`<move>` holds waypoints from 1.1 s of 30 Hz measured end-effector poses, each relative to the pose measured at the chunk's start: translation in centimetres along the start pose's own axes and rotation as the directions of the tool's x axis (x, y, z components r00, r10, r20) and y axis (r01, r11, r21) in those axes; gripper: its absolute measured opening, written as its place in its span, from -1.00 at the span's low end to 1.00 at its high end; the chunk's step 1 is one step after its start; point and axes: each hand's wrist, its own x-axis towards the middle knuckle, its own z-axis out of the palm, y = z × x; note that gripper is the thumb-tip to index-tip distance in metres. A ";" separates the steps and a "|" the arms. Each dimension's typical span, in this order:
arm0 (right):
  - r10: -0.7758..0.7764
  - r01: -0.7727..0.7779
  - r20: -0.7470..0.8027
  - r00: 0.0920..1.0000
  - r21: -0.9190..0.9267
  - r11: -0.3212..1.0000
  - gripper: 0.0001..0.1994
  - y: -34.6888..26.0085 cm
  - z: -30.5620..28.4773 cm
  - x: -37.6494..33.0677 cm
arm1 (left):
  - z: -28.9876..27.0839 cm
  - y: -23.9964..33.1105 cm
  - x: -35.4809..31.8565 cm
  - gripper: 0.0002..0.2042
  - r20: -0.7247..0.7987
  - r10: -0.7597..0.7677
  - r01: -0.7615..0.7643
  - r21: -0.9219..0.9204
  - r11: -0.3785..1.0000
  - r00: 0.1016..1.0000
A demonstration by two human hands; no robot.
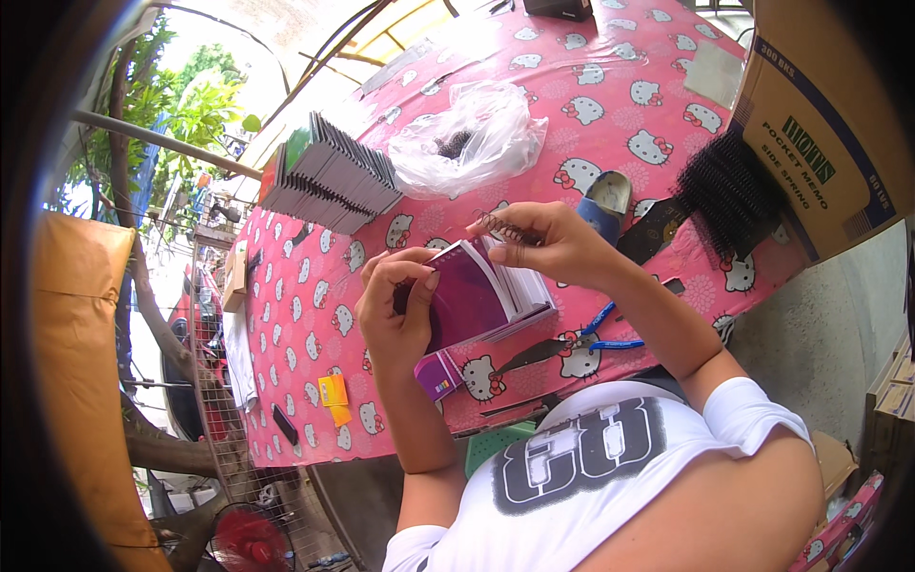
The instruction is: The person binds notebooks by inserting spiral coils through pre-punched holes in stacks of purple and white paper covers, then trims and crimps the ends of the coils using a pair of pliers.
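Observation:
A small purple-covered notebook (pixel 467 296) sits tilted in front of me, its white pages fanned along the top edge. My left hand (pixel 398 296) pinches its upper left corner between thumb and fingers. Beside the upper right corner, my right hand (pixel 536 234) is closed on a dark spiral binding coil (pixel 505 227), which reaches toward the page edge. Whether the coil is threaded into the holes I cannot tell. More loose pages (pixel 531 291) are stacked under and behind the notebook. Blue-handled pliers (pixel 602 329) lie open to the right, near a dark flat blade-like piece (pixel 534 355).
A tall stack of spiral notebooks (pixel 334 186) stands at the back left, beside a clear plastic bag (pixel 467 143) holding dark coils. To the right are a blue round object (pixel 602 208), a bundle of black coils (pixel 729 195) and a large cardboard box (pixel 829 133). Yellow pieces (pixel 334 393) lie front left.

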 end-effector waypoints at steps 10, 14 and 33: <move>-0.049 0.053 0.037 0.998 -0.121 0.991 -0.77 0.6 0.1 0.5 | -0.7 2.7 1.4 -0.68 -0.021 0.067 -0.063 0.144 0.988 0.998; 0.091 -0.072 0.068 0.994 -0.241 0.968 -0.77 -1.4 0.0 0.7 | -3.1 6.2 2.1 -0.66 -0.024 0.153 -0.141 0.255 0.957 0.988; -0.362 0.367 0.141 0.921 -0.625 0.689 -0.80 -7.8 0.3 0.1 | -1.0 6.3 0.5 -0.87 -0.153 0.115 -0.020 0.515 0.857 0.981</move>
